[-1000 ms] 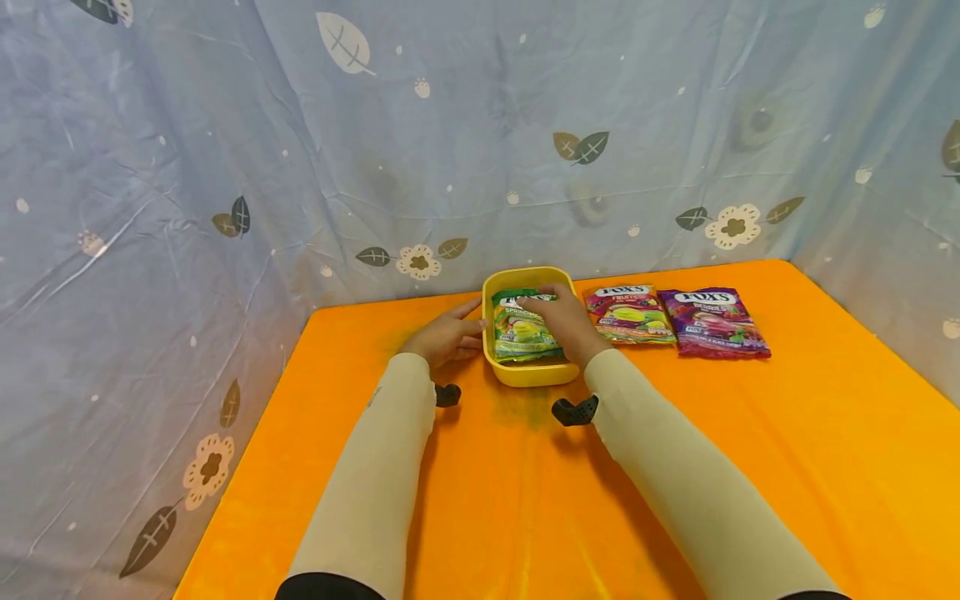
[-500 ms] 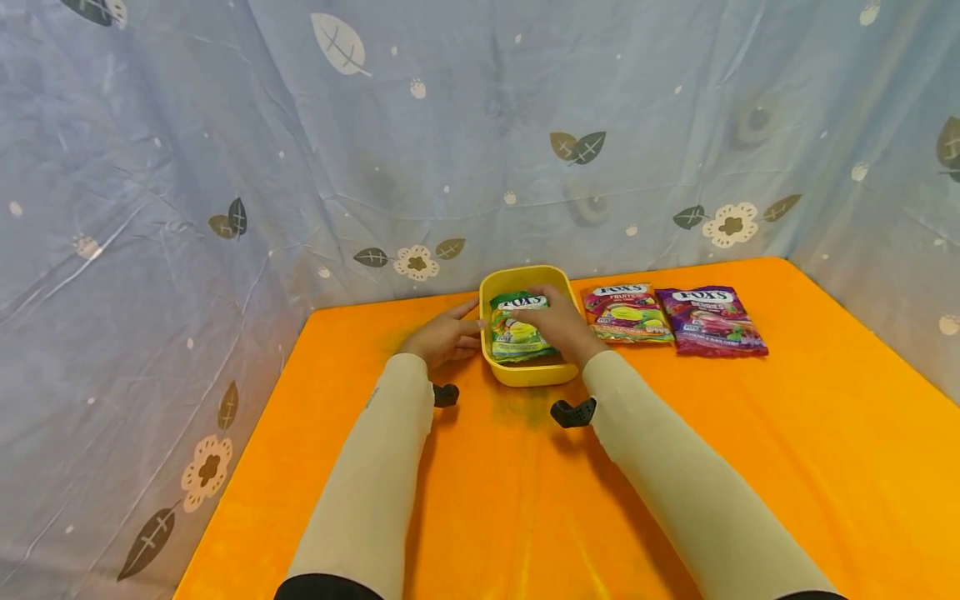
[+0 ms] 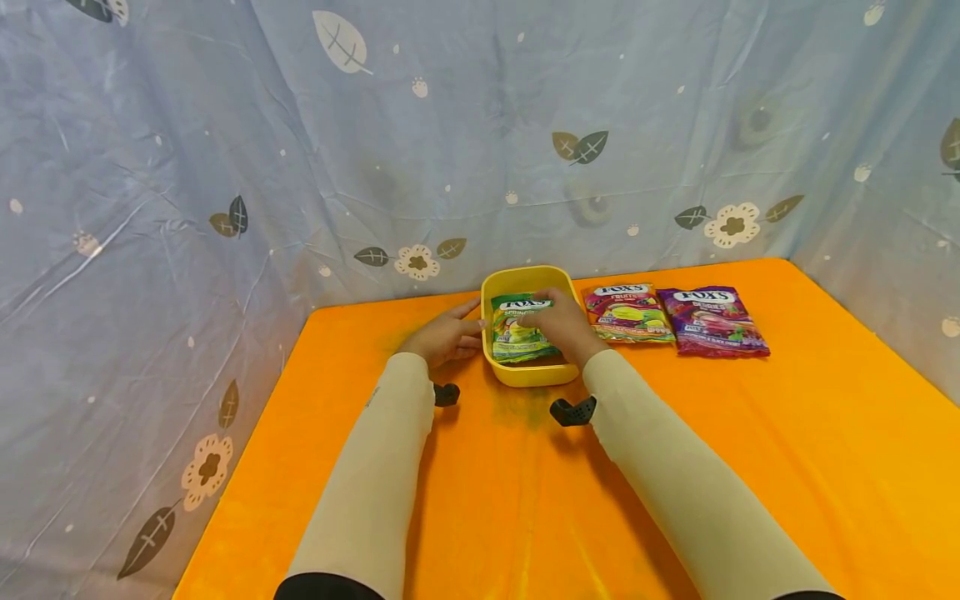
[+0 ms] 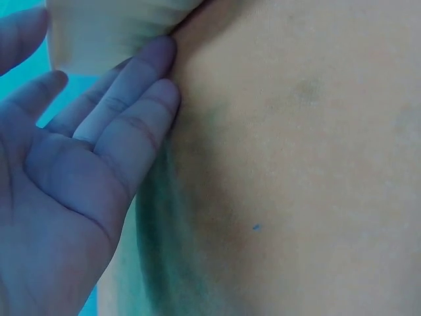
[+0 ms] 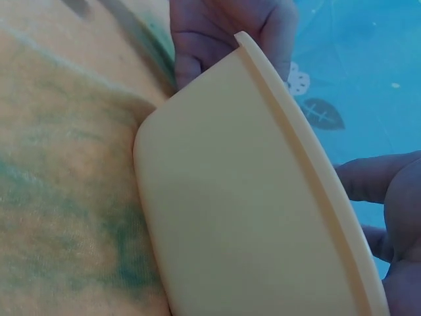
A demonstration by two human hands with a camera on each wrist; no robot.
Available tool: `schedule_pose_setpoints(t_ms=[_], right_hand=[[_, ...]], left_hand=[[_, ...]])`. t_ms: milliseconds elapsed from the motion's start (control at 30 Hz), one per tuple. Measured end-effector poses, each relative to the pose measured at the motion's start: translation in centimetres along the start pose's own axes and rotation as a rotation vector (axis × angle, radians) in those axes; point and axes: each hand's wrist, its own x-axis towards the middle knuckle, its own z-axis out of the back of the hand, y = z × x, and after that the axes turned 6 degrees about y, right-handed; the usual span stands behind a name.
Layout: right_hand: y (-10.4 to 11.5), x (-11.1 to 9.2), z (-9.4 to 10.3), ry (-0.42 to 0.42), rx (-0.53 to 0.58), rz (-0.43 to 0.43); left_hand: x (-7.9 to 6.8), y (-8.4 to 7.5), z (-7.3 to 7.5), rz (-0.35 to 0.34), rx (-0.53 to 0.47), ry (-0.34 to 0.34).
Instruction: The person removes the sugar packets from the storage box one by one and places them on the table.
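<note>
A yellow plastic tub (image 3: 534, 377) stands near the back of the table. Inside it lies a green FOX'S candy bag (image 3: 517, 350), printed side up. My right hand (image 3: 566, 323) reaches over the tub's right side, thumb and fingers extended onto the bag and covering its right part. In the right wrist view the tub's wall (image 5: 223, 191) hides the fingertips. My left hand (image 3: 442, 335) is at the tub's left side, fingers extended, fingertips right at the wall and rim. The left wrist view shows these extended fingers (image 4: 135, 131) beside the pale tub wall (image 4: 105, 36).
Right of the tub lie a red-orange FOX'S Fruits bag (image 3: 628, 314) and a purple FOX'S Berries bag (image 3: 712, 323), side by side. An orange cloth (image 3: 517, 492) covers the table. Blue patterned curtains (image 3: 480, 150) rise behind it and at both sides.
The green bag sits slightly lower in the tub than one second ago. My right thumb and fingers have shifted a little over it. My left hand stays at the tub's side.
</note>
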Motion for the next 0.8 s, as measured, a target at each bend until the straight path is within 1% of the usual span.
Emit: schedule_pose_setpoints(t_ms=[133, 267, 400, 500, 633, 800], right_hand=[[-0.07, -0.08, -0.06, -0.018, -0.064, -0.019], [-0.18, -0.26, -0.24, -0.062, -0.126, -0.02], [-0.17, -0.37, -0.46, -0.111, -0.117, -0.021], [-0.13, -0.42, -0.48, -0.127, -0.104, -0.019], [-0.29, -0.23, -0.45, -0.087, -0.109, -0.01], [-0.39, -0.2, -0.48, -0.025, -0.073, 0.025]], left_hand=[[0.23, 0.08, 0.04, 0.003, 0.003, 0.001], [0.4, 0.14, -0.02, 0.007, 0.004, 0.007], [0.44, 0.13, -0.06, 0.007, 0.0, 0.01], [0.47, 0.09, -0.06, 0.009, -0.002, 0.006], [0.45, 0.06, -0.02, 0.008, -0.016, 0.01], [0.39, 0.1, 0.05, 0.005, -0.01, 0.016]])
